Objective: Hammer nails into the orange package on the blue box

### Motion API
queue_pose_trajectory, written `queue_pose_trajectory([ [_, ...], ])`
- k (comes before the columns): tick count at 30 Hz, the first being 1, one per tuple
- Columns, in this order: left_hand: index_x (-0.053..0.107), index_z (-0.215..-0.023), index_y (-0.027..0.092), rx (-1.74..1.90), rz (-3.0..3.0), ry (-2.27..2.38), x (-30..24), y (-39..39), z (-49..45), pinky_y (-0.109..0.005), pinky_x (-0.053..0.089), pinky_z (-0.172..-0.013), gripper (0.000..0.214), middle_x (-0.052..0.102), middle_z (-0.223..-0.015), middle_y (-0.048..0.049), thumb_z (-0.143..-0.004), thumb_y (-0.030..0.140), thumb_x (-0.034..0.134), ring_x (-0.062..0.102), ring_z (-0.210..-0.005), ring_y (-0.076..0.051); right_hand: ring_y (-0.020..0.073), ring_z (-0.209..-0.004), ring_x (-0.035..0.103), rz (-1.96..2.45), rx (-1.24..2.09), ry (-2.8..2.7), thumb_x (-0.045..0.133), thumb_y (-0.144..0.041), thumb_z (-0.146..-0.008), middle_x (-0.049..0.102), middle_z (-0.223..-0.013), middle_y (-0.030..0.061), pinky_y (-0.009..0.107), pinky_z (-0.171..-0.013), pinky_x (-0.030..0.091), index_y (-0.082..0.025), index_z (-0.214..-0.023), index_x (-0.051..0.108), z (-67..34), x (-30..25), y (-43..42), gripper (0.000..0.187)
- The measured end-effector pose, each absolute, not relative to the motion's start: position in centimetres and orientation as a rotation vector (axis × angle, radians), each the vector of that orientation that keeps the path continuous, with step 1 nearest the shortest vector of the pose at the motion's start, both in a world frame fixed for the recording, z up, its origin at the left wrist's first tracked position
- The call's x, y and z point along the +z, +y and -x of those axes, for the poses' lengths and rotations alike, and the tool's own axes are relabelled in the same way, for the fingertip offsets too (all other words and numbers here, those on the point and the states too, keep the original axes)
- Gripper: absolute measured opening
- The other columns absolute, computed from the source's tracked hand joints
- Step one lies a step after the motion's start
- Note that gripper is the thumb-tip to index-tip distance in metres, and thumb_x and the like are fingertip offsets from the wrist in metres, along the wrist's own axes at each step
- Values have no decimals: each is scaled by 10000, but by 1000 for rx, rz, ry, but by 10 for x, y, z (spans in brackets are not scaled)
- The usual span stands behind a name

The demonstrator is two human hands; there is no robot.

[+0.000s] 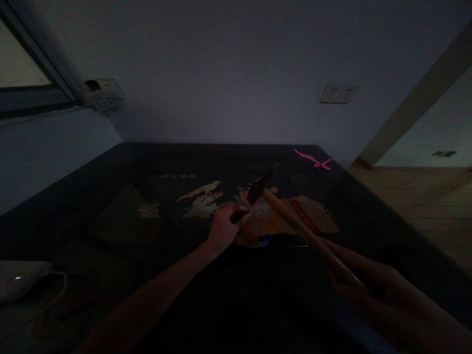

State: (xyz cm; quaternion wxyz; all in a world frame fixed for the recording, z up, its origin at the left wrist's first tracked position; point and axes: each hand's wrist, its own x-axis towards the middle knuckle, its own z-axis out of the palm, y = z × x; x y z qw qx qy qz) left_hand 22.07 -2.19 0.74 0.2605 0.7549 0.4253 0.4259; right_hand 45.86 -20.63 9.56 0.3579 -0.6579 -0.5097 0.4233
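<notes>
My right hand (372, 290) is wrapped round the wooden handle of a hammer (302, 228). Its dark head hangs just right of my left hand (227, 222), above the table. In my left fist is a short tool with a dark, rounded handle (239, 215); its tip is too dark to make out, so I cannot tell its kind. Beneath both lies a flat tan-orange piece (265, 221) dotted with many small holes. A red band (304, 215) crosses its right part. Something blue (260, 243) shows at its near edge.
The dark glossy table (147, 157) bears a bird-and-flower picture (201, 201) and stands against the wall. A pink ribbon (317, 161) lies at the far right corner. At the left is a white object with a cord (24, 278). Sockets (338, 93) sit on the wall.
</notes>
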Motion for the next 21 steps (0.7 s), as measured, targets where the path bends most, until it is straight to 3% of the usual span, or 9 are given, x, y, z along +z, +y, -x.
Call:
queue_pose_trajectory([
  [5, 681, -829, 174, 1141, -2066, 1162, 9, -23, -220, -332, 521, -807, 42, 717, -852, -37, -788, 169, 671, 662, -840, -191, 361, -1092, 640, 1657, 1123, -1296, 723, -425, -748, 707, -1207, 61, 513, -950, 488, -341, -1258, 651, -450, 102, -204, 522],
  [10, 674, -820, 185, 1124, -2099, 1174, 13, -24, -221, -345, 511, -826, 24, 715, -846, -31, -811, 201, 658, 655, -836, -189, 343, -1153, 605, 1758, 1065, -1249, 727, -490, -727, 659, -1287, 58, 451, -946, 504, -353, -1323, 593, -455, 96, -208, 627],
  [15, 660, -804, 177, 1158, -2135, 1152, 10, -23, -220, -348, 510, -825, 6, 710, -830, -26, -808, 182, 662, 651, -823, -188, 324, -1107, 642, 1665, 1154, -1328, 688, -475, -768, 690, -1242, 53, 437, -936, 514, -337, -1295, 622, -446, 101, -200, 549],
  [21, 650, -822, 193, 1238, -2228, 1086, 9, -22, -220, -376, 495, -859, 41, 716, -828, -18, -814, 153, 649, 656, -814, -195, 317, -1114, 643, 1850, 1067, -1337, 616, -555, -794, 676, -1274, 57, 398, -887, 557, -293, -1369, 548, -442, 110, -200, 635],
])
